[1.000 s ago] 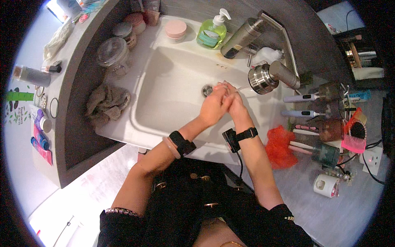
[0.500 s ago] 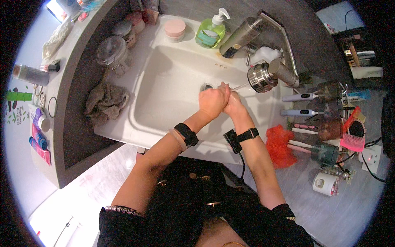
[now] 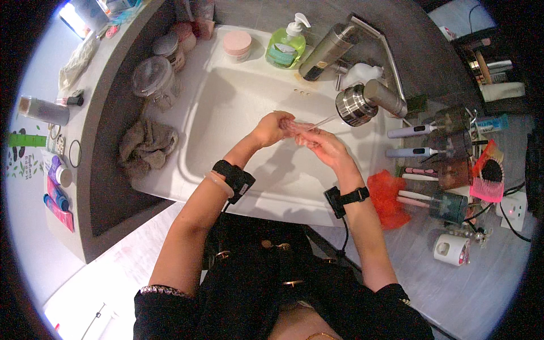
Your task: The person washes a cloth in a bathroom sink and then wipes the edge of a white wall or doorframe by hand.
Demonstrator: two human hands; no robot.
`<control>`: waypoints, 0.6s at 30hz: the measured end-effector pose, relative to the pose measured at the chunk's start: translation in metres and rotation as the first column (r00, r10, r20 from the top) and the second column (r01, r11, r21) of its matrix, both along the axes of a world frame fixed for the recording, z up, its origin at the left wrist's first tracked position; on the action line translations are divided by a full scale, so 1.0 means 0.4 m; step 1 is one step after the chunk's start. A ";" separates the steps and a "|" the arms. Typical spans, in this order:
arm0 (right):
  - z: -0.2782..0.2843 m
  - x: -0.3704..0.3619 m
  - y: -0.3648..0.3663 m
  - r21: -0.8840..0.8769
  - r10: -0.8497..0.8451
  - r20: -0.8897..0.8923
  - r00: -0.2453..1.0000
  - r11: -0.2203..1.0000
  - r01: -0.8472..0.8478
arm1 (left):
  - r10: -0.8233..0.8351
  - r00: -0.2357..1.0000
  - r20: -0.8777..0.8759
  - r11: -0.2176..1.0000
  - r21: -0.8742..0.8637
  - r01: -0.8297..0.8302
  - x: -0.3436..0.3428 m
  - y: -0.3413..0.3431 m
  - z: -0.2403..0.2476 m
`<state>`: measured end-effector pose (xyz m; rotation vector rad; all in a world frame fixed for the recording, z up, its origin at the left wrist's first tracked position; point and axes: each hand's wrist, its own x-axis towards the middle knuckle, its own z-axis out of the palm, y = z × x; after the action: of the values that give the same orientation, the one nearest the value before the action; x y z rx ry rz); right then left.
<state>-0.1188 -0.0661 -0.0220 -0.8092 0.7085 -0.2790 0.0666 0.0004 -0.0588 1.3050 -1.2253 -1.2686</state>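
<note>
The soap bottle (image 3: 286,50) behind the sink (image 3: 212,127) bears a teal label whose print is too small to read; the pink-lidded jar (image 3: 237,47) beside it has faint lettering on its side. At far left, dark lettering and leaf shapes sit below a green band (image 3: 28,140) on a white surface, near a pink tube (image 3: 63,220).

The sink is white, with a row of small holes at the back, below a grey wall (image 3: 249,11). To its right are a grey streaked counter (image 3: 405,283), an orange mesh puff (image 3: 387,199), 2 lilac toothbrushes (image 3: 412,131) and a pink comb (image 3: 487,191); to its left lies a crumpled grey-brown cloth (image 3: 148,146).

Over the basin, the left hand (image 3: 273,128), fingers bent, meets the outstretched fingers of the right hand (image 3: 327,147); whether either grips the other, I cannot tell. Thin water (image 3: 327,120) runs from the steel tap (image 3: 356,106) onto the fingers, and each wrist wears 1 black strap (image 3: 355,196)
</note>
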 end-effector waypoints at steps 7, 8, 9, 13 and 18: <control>0.036 0.041 0.051 -0.007 -0.268 -0.212 0.940 0.962 0.273 | 0.215 0.857 0.468 0.976 -0.064 -0.210 0.025 -0.014 -0.044; 0.058 0.056 0.063 0.059 -0.310 -0.179 0.934 0.944 0.325 | 0.217 0.856 0.469 0.975 -0.064 -0.212 0.018 -0.009 -0.058; 0.044 0.061 0.064 0.060 -0.307 -0.178 0.935 0.945 0.322 | 0.397 0.715 0.575 0.912 -0.333 -0.238 0.011 -0.004 -0.080; -0.007 0.077 0.046 0.093 -0.275 -0.123 0.954 0.954 0.287 | 0.459 0.805 0.375 0.880 -0.065 -0.471 -0.079 0.016 -0.021; -0.060 0.097 0.032 0.142 -0.484 -0.160 0.860 0.851 0.505 | 0.530 0.827 0.189 0.838 -0.263 -0.478 -0.163 0.026 0.119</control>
<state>-0.0799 -0.0533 -0.0460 -0.4592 1.0400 -0.6293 0.0015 0.0109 -0.0113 1.5399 -1.0441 -0.5866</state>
